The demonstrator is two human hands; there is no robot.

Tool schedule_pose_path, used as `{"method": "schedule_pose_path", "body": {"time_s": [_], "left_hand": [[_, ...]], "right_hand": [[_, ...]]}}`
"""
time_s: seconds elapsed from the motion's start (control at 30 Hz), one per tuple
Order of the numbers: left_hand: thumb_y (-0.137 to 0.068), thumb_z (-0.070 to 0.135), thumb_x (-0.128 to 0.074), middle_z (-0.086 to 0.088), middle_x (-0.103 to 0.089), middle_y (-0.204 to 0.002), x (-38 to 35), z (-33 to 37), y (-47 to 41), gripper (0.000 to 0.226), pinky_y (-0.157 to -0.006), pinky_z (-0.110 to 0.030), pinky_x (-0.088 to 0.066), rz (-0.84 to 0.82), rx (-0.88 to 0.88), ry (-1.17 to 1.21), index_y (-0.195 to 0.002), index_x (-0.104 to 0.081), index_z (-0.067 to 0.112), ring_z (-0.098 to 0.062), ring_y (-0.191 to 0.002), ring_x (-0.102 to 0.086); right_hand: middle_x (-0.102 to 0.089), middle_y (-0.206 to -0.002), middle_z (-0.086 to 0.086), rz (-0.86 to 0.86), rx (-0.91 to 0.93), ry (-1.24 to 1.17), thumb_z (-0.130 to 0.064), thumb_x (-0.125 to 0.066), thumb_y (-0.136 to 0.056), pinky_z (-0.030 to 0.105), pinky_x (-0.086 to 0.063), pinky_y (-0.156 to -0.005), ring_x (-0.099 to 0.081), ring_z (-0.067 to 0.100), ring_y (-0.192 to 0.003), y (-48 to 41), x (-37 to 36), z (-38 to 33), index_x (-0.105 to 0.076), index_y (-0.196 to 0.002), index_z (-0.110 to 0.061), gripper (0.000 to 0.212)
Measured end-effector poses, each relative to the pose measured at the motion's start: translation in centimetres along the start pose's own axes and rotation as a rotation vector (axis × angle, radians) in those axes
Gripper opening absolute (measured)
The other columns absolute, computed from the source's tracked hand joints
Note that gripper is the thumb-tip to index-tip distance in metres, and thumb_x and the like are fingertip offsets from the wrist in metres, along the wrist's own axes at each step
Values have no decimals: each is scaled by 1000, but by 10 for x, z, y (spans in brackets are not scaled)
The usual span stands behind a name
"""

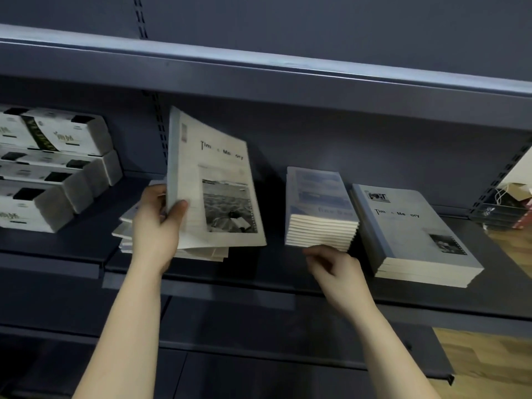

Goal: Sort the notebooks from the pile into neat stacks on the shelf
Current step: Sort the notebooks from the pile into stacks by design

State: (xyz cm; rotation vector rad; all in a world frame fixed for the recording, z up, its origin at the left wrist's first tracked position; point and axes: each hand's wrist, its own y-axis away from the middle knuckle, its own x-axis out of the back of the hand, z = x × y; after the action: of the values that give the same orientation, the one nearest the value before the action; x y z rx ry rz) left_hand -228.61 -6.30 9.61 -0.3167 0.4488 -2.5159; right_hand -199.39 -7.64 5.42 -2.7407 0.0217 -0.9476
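Note:
My left hand (157, 226) grips the spine edge of a large pale notebook (213, 185) with a black-and-white photo cover, tilted up off the untidy pile (126, 228) on the dark shelf (259, 269). A neat stack of small notebooks (319, 208) stands in the middle of the shelf. To its right lies a short stack of large notebooks (414, 234) with the same cover. My right hand (334, 269) hovers just in front of the small stack, fingers loosely curled and holding nothing.
White boxes (51, 165) are stacked at the shelf's left end. An upper shelf (259, 70) overhangs close above. At the far right, past the shelf's end, are a wooden floor (515, 246) and some clutter.

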Motion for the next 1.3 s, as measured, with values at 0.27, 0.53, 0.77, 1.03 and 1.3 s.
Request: {"method": "schedule_pose_path", "body": {"time_s": [0.27,0.53,0.77,1.03,1.3], "left_hand": [[-90,8,-59,8,-69,-97,-69,30,34,26,-81,-29,-54,-107,55,510,-114,-52,14,-13,-94,-65],[-86,18,-64,1,-66,-111,-148,53,79,37,-84,-28,-54,-344,79,496,-120,-49,15,-12,-101,-64],[-95,29,-53,7,-66,-101,-202,46,109,16,-64,-21,-54,-642,120,216,-110,-57,24,-8,-88,-66],[-95,31,-50,12,-62,-105,-240,5,133,17,-84,-23,-48,-726,-207,-333,-108,-61,27,-2,-94,-57],[-95,28,-48,8,-56,-115,-253,-13,146,21,-93,-28,-40,-608,-405,-546,-115,-57,26,-11,-104,-49]], "right_hand": [[-71,-94,-1,-7,-98,-473,-37,-55,-91,31,-58,-61,-71,12,-81,0,33,-24,-58,-103,-34,13],[-67,-91,10,207,-312,-851,-10,-54,-94,19,-48,-43,-69,23,-60,2,92,15,-54,-115,-11,20],[-60,-64,8,414,-420,-968,4,-50,-92,14,-43,-36,-56,10,-39,14,152,70,-55,-93,-4,9],[-55,-62,11,480,-485,-885,4,-48,-94,15,-45,-38,-56,10,-38,17,192,118,-55,-88,-3,12],[-52,-110,4,482,-376,40,-22,-76,-76,40,-47,-88,-54,23,-96,17,198,148,-57,-118,-18,46]]}}
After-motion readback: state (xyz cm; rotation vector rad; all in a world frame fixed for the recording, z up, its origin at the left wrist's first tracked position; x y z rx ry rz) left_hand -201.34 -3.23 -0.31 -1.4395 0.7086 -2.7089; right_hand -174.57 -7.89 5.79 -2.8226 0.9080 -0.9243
